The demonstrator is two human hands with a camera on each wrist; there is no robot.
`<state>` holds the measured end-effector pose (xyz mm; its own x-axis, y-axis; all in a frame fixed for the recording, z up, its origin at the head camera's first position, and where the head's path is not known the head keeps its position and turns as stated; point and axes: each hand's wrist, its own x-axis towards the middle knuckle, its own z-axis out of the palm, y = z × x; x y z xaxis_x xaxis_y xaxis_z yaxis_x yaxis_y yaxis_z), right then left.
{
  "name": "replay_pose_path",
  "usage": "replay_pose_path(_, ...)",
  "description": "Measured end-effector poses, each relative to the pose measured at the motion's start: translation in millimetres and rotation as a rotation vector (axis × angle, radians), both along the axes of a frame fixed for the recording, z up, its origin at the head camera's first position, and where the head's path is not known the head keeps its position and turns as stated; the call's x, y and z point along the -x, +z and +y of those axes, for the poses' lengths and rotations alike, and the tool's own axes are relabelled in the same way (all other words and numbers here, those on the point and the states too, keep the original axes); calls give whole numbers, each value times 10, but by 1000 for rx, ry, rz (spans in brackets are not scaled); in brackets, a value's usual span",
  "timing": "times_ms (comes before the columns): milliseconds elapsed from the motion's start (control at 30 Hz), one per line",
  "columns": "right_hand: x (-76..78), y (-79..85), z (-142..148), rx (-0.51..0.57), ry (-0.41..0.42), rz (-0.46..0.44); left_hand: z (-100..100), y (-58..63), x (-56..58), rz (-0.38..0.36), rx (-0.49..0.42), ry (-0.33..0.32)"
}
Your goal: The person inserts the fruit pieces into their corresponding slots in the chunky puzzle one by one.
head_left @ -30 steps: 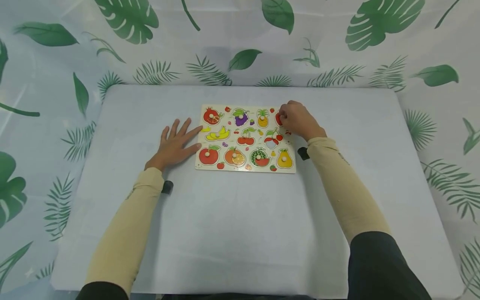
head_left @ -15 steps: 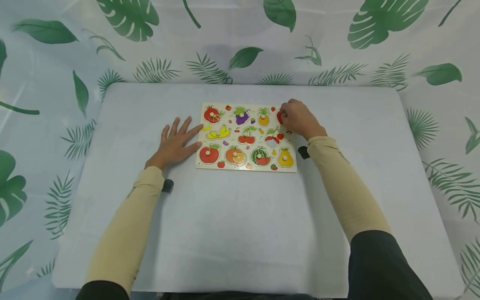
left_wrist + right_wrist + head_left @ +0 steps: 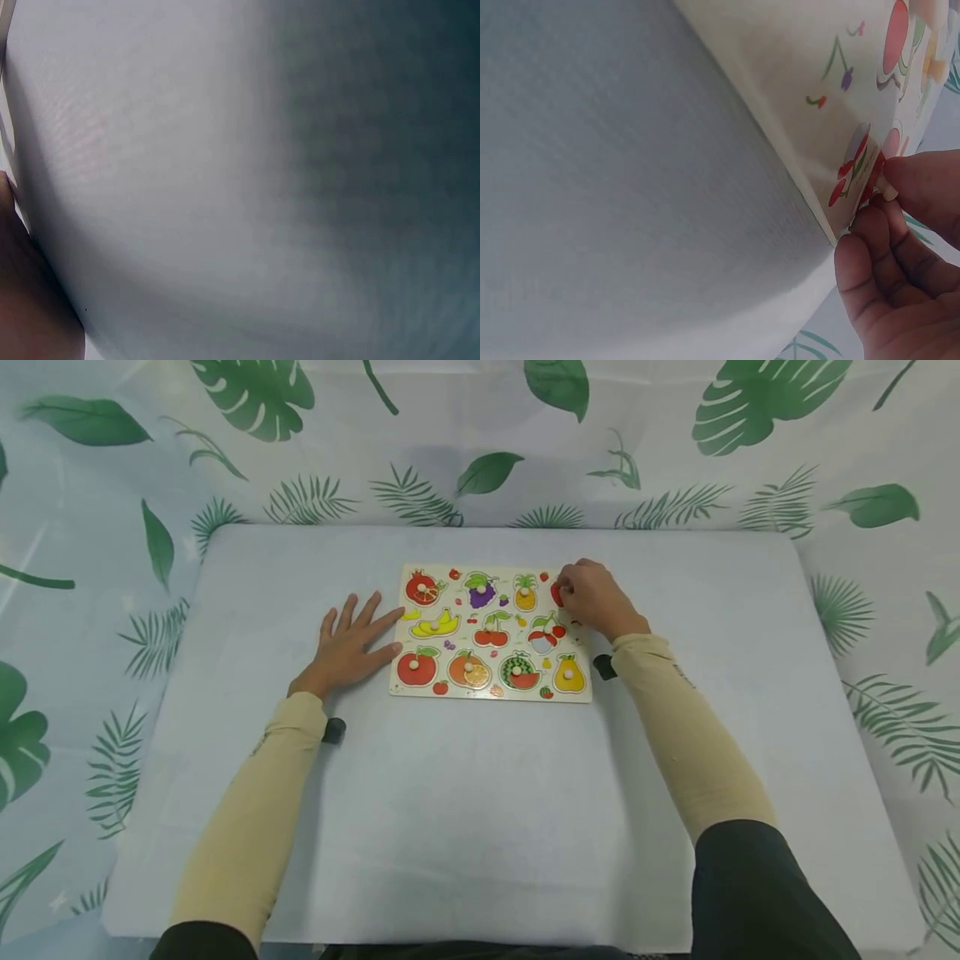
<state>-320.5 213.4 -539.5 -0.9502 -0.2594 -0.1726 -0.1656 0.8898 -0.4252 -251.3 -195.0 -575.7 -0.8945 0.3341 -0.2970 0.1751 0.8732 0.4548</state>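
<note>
A wooden fruit puzzle board point(image 3: 517, 643) lies flat on the table, with knobbed fruit pieces in its rows. At its top right corner my right hand point(image 3: 596, 597) pinches the small wooden knob point(image 3: 889, 187) of a red fruit piece point(image 3: 557, 593). The right wrist view shows this piece tilted at the board's corner, thumb and curled fingers around the knob. Most of it is hidden behind the hand. My left hand point(image 3: 348, 639) lies spread on the table, thumb and index fingertips right at the board's left edge. Only a dark sliver of that hand shows in the left wrist view.
The board rests on a white-covered table point(image 3: 480, 827). Behind and beside it hangs a white curtain point(image 3: 420, 435) printed with green leaves. Banana, pear point(image 3: 570, 675), watermelon point(image 3: 519, 672) and orange pieces sit in the board.
Almost nothing moves. Both hands keep their places, the right at the red piece and the left at the board's edge; the head view shifts slightly.
</note>
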Motion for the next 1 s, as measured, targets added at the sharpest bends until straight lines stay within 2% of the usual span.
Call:
replay_pose_path(367, -79, -99, -37, 79, -42, 16, -37, -36, -6, -18, 7, -2)
replay_pose_path(633, -186, -150, -28, 121, -119, -2, -69, -51, 72, -22, 6, -1)
replay_pose_path(833, -341, -178, 8, 129, -142, 83, -166, -72, 84, -51, -3, 27)
replay_pose_path(1000, -494, -191, 101, 79, -146, 186, -196, -1, 77, -31, -68, 88)
